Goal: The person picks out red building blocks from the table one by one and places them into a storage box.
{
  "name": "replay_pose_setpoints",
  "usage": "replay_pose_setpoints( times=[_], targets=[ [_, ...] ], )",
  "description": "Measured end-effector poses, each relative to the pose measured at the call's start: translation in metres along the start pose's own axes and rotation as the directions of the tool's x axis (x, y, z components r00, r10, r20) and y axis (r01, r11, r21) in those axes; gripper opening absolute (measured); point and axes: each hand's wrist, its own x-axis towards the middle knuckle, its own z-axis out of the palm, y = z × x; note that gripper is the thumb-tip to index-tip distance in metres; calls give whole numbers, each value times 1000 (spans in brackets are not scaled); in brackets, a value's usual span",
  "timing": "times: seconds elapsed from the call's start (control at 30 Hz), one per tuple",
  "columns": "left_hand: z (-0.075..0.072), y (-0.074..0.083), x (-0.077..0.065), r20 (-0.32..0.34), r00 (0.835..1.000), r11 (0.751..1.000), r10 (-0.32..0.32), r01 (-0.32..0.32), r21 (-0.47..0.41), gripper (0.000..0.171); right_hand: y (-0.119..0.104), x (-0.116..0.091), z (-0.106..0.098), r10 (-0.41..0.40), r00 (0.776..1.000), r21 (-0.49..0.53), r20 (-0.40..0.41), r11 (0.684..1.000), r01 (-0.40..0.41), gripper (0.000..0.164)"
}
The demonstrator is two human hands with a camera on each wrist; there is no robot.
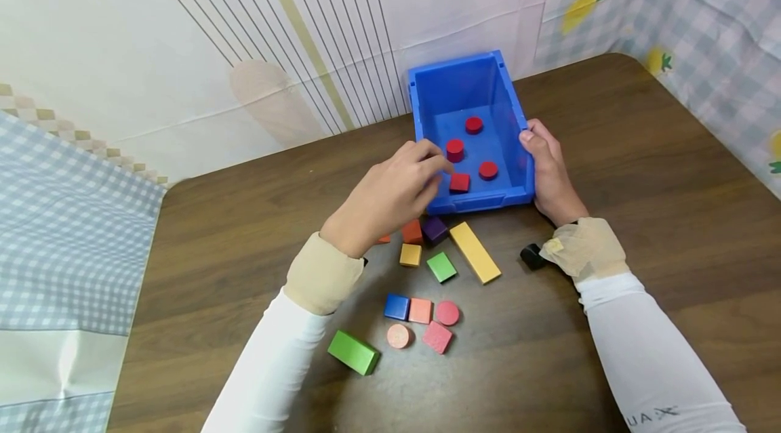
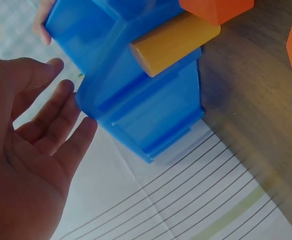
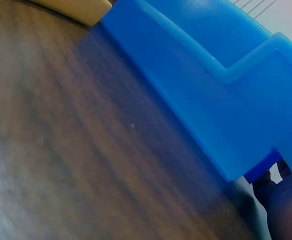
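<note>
A blue plastic bin (image 1: pixel 500 201) stands at the back of the table with several red pieces inside, among them a red disc (image 1: pixel 473 125) and a red square block (image 1: pixel 460 183). My left hand (image 1: pixel 396 182) hovers at the bin's left front, fingers loosely bent. In the left wrist view that hand (image 2: pixel 36 130) has nothing between its spread thumb and fingers. With thumb on the rim and the other fingers mostly hidden, my right hand (image 1: pixel 552 172) grips the bin's right wall. The right wrist view shows the bin's outer side (image 3: pixel 185 95) close up.
Before the bin lie a long yellow block (image 1: pixel 476 253), a purple block (image 1: pixel 435 230), an orange block (image 1: pixel 412 232) and a light green block (image 1: pixel 442 267). Nearer are a blue block (image 1: pixel 397 306), several pink pieces and a green block (image 1: pixel 354 352). A patterned curtain (image 1: pixel 305 26) hangs behind.
</note>
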Motion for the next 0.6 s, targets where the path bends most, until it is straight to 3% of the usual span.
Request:
replay_pose_setpoints(
  times=[0.3,0.6],
  targets=[
    [5,1,-12,-29,1000,997,4,-7,-82,28,-1,-2,1,10,1000,5,-3,1000,-10,46],
    [16,2,-22,-39,999,994,24,-28,-105,46,-5,-4,4,-5,1000,14,1,1000,5,45]
  ],
)
